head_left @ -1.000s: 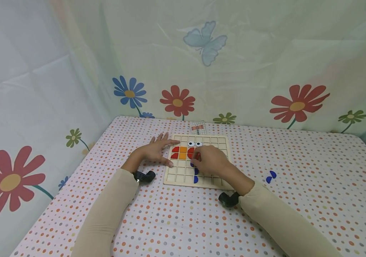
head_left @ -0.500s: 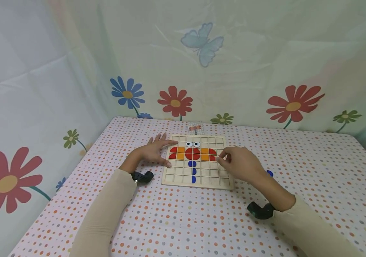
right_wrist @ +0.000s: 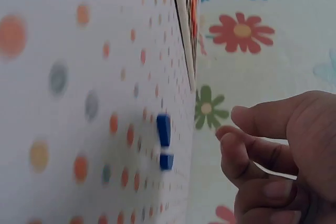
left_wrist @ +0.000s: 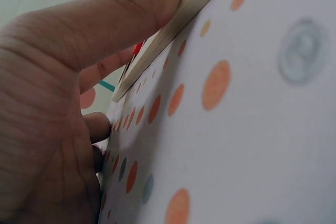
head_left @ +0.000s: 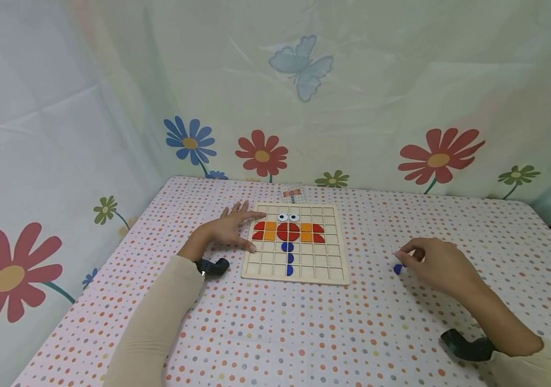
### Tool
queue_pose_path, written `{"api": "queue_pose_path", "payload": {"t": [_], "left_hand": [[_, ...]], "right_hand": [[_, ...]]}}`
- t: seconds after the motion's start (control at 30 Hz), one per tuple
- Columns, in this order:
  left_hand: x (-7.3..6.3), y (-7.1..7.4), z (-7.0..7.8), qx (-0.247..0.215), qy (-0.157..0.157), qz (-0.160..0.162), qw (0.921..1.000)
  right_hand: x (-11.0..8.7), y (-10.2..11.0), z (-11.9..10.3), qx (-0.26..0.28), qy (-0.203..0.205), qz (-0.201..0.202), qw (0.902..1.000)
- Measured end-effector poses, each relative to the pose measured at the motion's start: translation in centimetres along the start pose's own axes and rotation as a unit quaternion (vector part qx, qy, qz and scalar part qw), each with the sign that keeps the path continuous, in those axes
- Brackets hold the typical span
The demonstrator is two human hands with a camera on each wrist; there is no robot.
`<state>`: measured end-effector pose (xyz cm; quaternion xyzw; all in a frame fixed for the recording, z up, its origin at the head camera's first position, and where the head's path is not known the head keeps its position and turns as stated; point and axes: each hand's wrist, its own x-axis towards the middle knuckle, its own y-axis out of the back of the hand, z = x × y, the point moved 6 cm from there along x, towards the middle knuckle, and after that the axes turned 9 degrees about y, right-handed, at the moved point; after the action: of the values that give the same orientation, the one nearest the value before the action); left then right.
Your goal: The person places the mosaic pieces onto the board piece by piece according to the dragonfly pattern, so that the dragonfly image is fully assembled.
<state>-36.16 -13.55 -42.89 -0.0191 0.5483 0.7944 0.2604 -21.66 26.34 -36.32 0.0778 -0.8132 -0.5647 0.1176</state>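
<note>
A wooden grid board (head_left: 326,264) lies on the table. It bears two eye tiles (head_left: 294,217), a red circle (head_left: 288,232) of several pieces, orange tiles (head_left: 306,233) and red curved tiles (head_left: 318,237) on its sides, and blue half-round pieces (head_left: 290,258) in a column below. My left hand (head_left: 227,228) is spread at the board's left edge, thumb and forefinger touching it. Off to the right, my right hand (head_left: 442,266) hovers by two loose blue half-round pieces (right_wrist: 164,129), partly covering them in the head view. The right wrist view shows its fingers bent and apart from them.
A small pattern card (head_left: 293,193) lies behind the board. Dotted cloth (head_left: 275,333) covers the table, and a flowered curtain (head_left: 377,118) hangs along its back and left. A dark wrist device (head_left: 466,345) sits below the right hand.
My right hand has left the middle of the board, touched past its right side, and moved right to the loose blue pieces. The left hand has stayed at the board's edge.
</note>
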Motion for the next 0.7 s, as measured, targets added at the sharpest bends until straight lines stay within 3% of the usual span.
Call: {"api": "queue_pose_path", "payload": {"t": [0.27, 0.7], "left_hand": [[-0.1, 0.0, 0.1, 0.002, 0.003, -0.005, 1.0000], [0.0, 0.0, -0.1, -0.002, -0.001, -0.001, 1.0000]], "right_hand": [[-0.4, -1.1, 2.0, 0.041, -0.001, -0.022, 0.9989], [-0.6, -1.7, 2.3, 0.017, -0.065, -0.051, 0.9965]]}}
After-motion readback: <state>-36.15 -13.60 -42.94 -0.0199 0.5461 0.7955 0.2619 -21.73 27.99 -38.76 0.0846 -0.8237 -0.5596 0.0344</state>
